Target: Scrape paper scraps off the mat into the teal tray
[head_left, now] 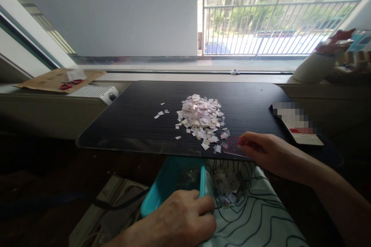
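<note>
A pile of small white and pink paper scraps lies in the middle of a dark board. My right hand rests at the board's near edge, pinching a clear pinkish plastic card flat against the board beside the pile's nearest scraps. My left hand is closed around a teal dustpan held below the board's front edge. Fallen scraps lie on a patterned cloth just right of the dustpan.
A card with a red stripe lies on the board's right corner. Another person's hand holds something at the far right by the window railing. Brown cardboard with red scissors sits on the left ledge near a white heater.
</note>
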### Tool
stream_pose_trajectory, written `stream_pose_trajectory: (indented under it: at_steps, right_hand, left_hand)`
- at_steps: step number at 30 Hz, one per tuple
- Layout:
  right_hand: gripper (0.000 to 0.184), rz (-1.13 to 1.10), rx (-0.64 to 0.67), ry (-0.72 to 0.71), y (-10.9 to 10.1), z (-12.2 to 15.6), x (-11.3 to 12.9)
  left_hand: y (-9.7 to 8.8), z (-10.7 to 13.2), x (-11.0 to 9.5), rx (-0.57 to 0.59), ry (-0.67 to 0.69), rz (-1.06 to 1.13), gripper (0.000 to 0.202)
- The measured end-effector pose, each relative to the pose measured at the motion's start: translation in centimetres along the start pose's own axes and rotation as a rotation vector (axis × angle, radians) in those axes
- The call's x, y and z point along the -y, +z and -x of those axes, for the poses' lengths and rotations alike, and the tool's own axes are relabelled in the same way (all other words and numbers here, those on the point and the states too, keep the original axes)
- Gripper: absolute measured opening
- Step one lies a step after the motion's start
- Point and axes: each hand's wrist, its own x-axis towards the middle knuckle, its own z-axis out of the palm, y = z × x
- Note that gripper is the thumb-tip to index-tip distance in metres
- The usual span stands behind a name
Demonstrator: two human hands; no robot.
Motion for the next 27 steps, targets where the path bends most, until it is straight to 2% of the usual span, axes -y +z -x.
stream_pose_trajectory:
  at_steps: [5, 12, 17, 23, 27]
  right_hand:
    - [0.023, -0.032, -0.028, -0.001, 0.1, 0.0, 0.2]
    - [0.021, 0.036, 0.014, -0.008, -0.3, 0.4, 0.3]
    - [0.022, 0.027, -0.050, -0.014, -0.2, 0.3, 0.6]
    - [0.022, 0.099, -0.010, -0.007, -0.1, -0.1, 1.3]
    - [0.022, 0.152, 0.015, -0.008, -0.8, 0.7, 1.2]
  left_hand:
    - [-0.3, -0.1, -0.2, 0.036, -0.020, -0.009, 0.017]
    - [-0.1, -0.1, -0.1, 0.018, -0.011, -0.002, 0.021]
    - [-0.1, -0.2, -0.2, 0.028, -0.018, -0.011, 0.018]
    - [-0.2, 0.0, -0.4, 0.041, -0.013, -0.014, 0.020]
    - [-0.4, -0.3, -0.8, 0.001, -0.061, -0.045, 0.019]
